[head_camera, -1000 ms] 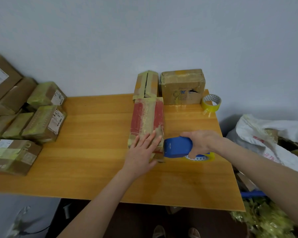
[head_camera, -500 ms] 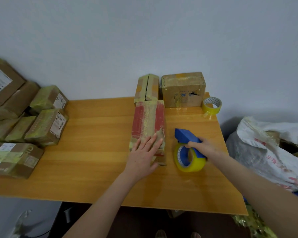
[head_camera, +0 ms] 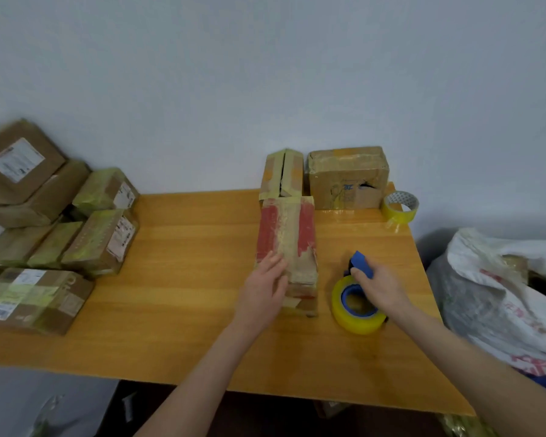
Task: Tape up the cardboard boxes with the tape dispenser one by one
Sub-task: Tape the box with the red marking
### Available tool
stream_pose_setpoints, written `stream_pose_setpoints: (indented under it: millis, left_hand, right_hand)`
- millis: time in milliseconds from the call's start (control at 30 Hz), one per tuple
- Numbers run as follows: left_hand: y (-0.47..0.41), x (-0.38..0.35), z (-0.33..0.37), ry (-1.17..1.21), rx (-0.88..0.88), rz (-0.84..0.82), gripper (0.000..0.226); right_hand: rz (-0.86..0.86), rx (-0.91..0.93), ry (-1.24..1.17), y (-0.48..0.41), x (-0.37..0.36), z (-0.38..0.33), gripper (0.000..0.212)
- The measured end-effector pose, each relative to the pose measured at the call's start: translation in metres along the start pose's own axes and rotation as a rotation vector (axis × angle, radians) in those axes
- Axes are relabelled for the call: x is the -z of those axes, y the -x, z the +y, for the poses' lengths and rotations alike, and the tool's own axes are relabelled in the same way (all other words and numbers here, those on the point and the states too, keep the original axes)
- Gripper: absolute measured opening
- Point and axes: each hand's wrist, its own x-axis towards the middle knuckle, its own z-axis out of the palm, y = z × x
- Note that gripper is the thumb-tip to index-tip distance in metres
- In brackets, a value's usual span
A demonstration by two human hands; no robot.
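A long cardboard box with red sides and a tan tape strip (head_camera: 289,238) lies lengthwise in the middle of the wooden table (head_camera: 183,279). My left hand (head_camera: 263,291) lies against its near left side with the fingers straight. To the right of the box, the blue tape dispenser with its yellow tape roll (head_camera: 356,302) stands on the table. My right hand (head_camera: 379,287) holds the dispenser's blue handle.
Two more cardboard boxes (head_camera: 282,173) (head_camera: 349,176) stand at the table's back edge by the wall, with a spare yellow tape roll (head_camera: 401,207) to their right. Several taped parcels (head_camera: 98,241) are stacked at the left. A white bag (head_camera: 498,298) sits off the right edge.
My right hand drew the dispenser off the box's near end and set it down on the table to the right. My left hand slid from the box's top to its left side.
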Motion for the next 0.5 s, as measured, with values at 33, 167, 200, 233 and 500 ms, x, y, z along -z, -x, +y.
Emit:
stream_pose_setpoints:
  millis: [33, 167, 200, 233, 500]
  left_hand:
    - [-0.001, 0.003, -0.004, 0.002, 0.057, 0.117, 0.046]
    - [-0.010, -0.002, -0.008, 0.082, 0.456, -0.011, 0.083]
    - [-0.013, -0.005, -0.006, 0.115, 0.507, -0.057, 0.090]
    - [-0.015, -0.009, -0.006, 0.123, 0.526, -0.073, 0.094]
    - [-0.013, -0.011, -0.031, 0.350, 0.510, 0.060, 0.048]
  right_hand:
    - [0.005, 0.064, -0.008, 0.007, -0.006, -0.014, 0.064]
    - [-0.112, 0.094, -0.102, 0.025, -0.055, -0.061, 0.086]
    - [-0.101, 0.079, -0.096, 0.026, -0.067, -0.065, 0.092]
    - [-0.073, 0.067, -0.078, 0.025, -0.076, -0.067, 0.095]
    - [-0.005, 0.017, -0.194, 0.026, -0.077, -0.064, 0.070]
